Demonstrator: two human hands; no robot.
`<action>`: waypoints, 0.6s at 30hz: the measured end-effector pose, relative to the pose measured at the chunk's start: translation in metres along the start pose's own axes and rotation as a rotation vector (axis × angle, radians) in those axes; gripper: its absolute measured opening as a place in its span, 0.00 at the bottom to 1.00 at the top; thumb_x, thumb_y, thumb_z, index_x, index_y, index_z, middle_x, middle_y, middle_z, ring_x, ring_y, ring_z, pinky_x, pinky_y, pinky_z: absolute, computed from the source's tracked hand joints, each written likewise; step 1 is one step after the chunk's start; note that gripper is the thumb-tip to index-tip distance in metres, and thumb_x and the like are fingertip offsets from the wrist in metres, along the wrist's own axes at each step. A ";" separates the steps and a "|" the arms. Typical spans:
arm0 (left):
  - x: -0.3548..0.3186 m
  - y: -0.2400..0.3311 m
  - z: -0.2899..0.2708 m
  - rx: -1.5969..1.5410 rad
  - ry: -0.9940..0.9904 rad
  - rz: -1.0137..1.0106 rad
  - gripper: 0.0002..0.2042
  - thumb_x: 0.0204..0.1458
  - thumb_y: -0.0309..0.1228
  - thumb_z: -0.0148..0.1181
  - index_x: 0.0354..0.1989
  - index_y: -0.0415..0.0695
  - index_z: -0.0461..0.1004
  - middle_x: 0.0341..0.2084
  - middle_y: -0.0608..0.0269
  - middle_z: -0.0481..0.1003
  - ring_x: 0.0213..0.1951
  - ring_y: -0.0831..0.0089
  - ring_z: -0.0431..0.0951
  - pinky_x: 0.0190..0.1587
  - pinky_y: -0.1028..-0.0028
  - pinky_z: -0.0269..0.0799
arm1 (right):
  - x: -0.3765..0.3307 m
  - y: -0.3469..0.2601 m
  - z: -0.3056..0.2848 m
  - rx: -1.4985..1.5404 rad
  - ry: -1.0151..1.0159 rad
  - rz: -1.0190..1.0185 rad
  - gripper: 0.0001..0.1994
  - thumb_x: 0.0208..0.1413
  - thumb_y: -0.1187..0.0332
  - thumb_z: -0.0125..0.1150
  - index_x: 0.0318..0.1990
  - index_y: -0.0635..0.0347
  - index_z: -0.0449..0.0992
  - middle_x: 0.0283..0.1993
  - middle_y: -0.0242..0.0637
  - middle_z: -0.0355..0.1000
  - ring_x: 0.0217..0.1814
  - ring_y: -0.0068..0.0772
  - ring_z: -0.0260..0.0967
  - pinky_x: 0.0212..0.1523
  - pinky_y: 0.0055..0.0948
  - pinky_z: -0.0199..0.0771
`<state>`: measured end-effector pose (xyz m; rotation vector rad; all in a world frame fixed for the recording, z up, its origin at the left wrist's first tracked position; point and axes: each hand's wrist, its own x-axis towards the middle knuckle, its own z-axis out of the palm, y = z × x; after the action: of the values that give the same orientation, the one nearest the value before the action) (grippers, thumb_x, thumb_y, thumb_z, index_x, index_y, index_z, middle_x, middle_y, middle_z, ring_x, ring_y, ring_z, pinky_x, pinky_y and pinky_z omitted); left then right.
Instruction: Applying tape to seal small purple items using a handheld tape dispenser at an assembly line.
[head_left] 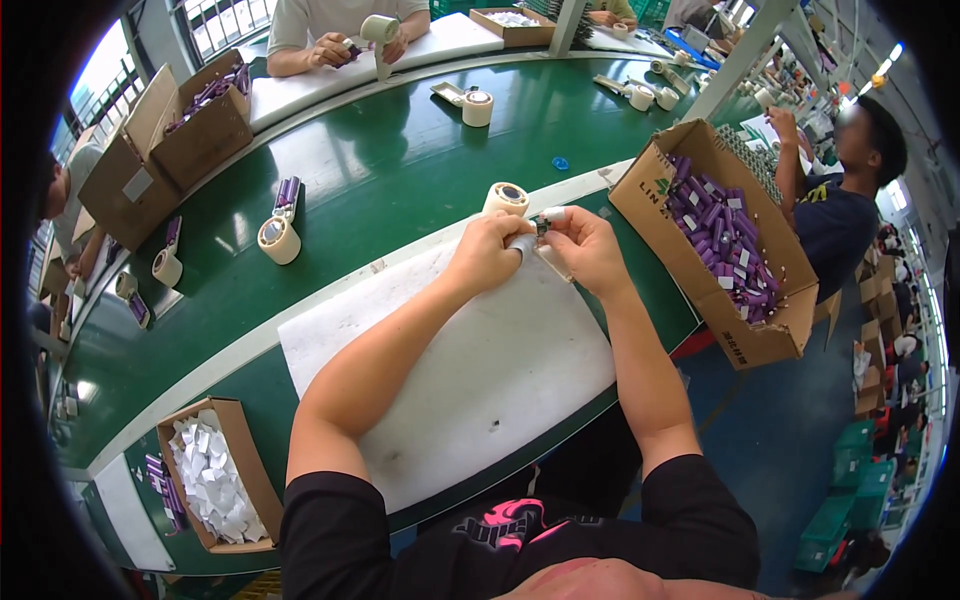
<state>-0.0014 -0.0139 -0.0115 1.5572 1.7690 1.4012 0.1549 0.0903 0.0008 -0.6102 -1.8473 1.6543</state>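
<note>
Over the far edge of a white foam mat, both my hands are closed around one cream-coloured, fan-like body with a round drum head and an opened handle. My left hand grips it just below the head, thumb and fingers pinched together. My right hand holds the handle side, the pale handle shell showing under its fingers. Between my fingertips is a small dark part, too small to make out. Whitish covers sit on some of my fingertips.
At right stands a carton of purple battery cells; at lower left, a box of white paper pieces. Across the green conveyor lie similar bodies, some with purple cells. Co-workers sit opposite and at right.
</note>
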 end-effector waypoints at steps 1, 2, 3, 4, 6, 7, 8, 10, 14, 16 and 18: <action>0.000 -0.001 0.000 0.001 0.004 -0.001 0.10 0.48 0.20 0.60 0.39 0.37 0.80 0.33 0.54 0.78 0.33 0.67 0.78 0.40 0.72 0.73 | 0.000 0.001 0.000 0.007 -0.002 0.004 0.10 0.59 0.82 0.56 0.47 0.68 0.74 0.39 0.35 0.77 0.41 0.23 0.77 0.44 0.23 0.78; 0.000 -0.001 0.000 0.007 0.008 -0.002 0.09 0.48 0.20 0.60 0.39 0.37 0.80 0.33 0.54 0.77 0.33 0.67 0.78 0.40 0.72 0.73 | 0.000 0.002 0.000 -0.010 -0.001 0.005 0.10 0.59 0.81 0.56 0.48 0.68 0.74 0.39 0.35 0.77 0.41 0.23 0.77 0.44 0.23 0.78; 0.001 -0.001 0.000 0.014 0.010 -0.004 0.09 0.48 0.20 0.60 0.39 0.37 0.80 0.33 0.55 0.77 0.33 0.67 0.78 0.40 0.72 0.73 | 0.000 0.003 0.000 -0.025 0.001 0.007 0.10 0.59 0.81 0.56 0.48 0.68 0.74 0.40 0.35 0.77 0.41 0.23 0.77 0.45 0.23 0.78; 0.001 -0.001 0.000 0.021 0.012 -0.006 0.09 0.48 0.20 0.60 0.39 0.37 0.80 0.33 0.55 0.77 0.33 0.67 0.77 0.40 0.71 0.73 | 0.000 0.003 0.000 -0.040 0.004 0.010 0.10 0.58 0.81 0.57 0.48 0.68 0.74 0.40 0.35 0.77 0.41 0.23 0.77 0.45 0.23 0.78; 0.001 0.000 0.000 0.036 0.020 -0.026 0.09 0.48 0.21 0.60 0.38 0.37 0.80 0.33 0.55 0.78 0.33 0.67 0.77 0.40 0.71 0.73 | 0.001 0.004 0.001 -0.035 0.007 -0.025 0.10 0.58 0.81 0.57 0.47 0.68 0.75 0.39 0.35 0.77 0.41 0.23 0.77 0.44 0.23 0.78; 0.001 0.000 0.000 0.045 0.027 -0.025 0.08 0.49 0.21 0.61 0.38 0.37 0.80 0.33 0.55 0.78 0.33 0.67 0.77 0.39 0.71 0.73 | 0.000 0.004 0.003 -0.024 0.007 -0.029 0.10 0.58 0.81 0.58 0.47 0.68 0.75 0.39 0.35 0.77 0.41 0.23 0.77 0.44 0.23 0.78; 0.000 0.000 0.001 0.033 0.033 -0.038 0.09 0.49 0.21 0.60 0.39 0.37 0.80 0.33 0.55 0.78 0.34 0.67 0.78 0.40 0.71 0.73 | 0.000 0.004 0.005 -0.048 0.023 -0.054 0.09 0.58 0.81 0.58 0.46 0.67 0.75 0.39 0.35 0.78 0.40 0.23 0.77 0.43 0.23 0.78; -0.001 0.000 0.002 0.017 0.060 -0.033 0.09 0.50 0.20 0.60 0.39 0.37 0.80 0.33 0.55 0.78 0.34 0.67 0.78 0.40 0.71 0.73 | -0.001 0.003 0.009 -0.075 0.066 -0.060 0.08 0.58 0.80 0.59 0.44 0.66 0.76 0.38 0.34 0.78 0.39 0.22 0.77 0.42 0.22 0.77; -0.003 0.001 0.007 -0.050 0.109 -0.054 0.10 0.50 0.19 0.60 0.41 0.37 0.80 0.35 0.54 0.78 0.36 0.66 0.79 0.40 0.70 0.73 | -0.005 0.000 0.020 -0.361 0.213 -0.241 0.05 0.55 0.79 0.63 0.39 0.65 0.78 0.33 0.34 0.78 0.34 0.21 0.75 0.37 0.23 0.75; -0.005 0.002 0.010 -0.050 0.121 -0.024 0.10 0.50 0.19 0.59 0.41 0.37 0.79 0.35 0.53 0.79 0.37 0.66 0.79 0.41 0.70 0.73 | -0.007 0.000 0.022 -0.437 0.267 -0.286 0.04 0.53 0.77 0.66 0.36 0.65 0.77 0.30 0.33 0.78 0.33 0.20 0.75 0.37 0.23 0.74; -0.007 0.003 0.011 -0.058 0.103 -0.028 0.10 0.51 0.19 0.59 0.42 0.37 0.79 0.35 0.54 0.79 0.37 0.67 0.79 0.41 0.70 0.73 | -0.006 0.001 0.022 -0.497 0.302 -0.332 0.05 0.53 0.77 0.66 0.36 0.64 0.78 0.30 0.35 0.78 0.32 0.21 0.75 0.36 0.24 0.74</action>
<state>0.0109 -0.0157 -0.0158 1.4490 1.7847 1.5299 0.1442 0.0697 -0.0020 -0.6661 -2.0022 0.8405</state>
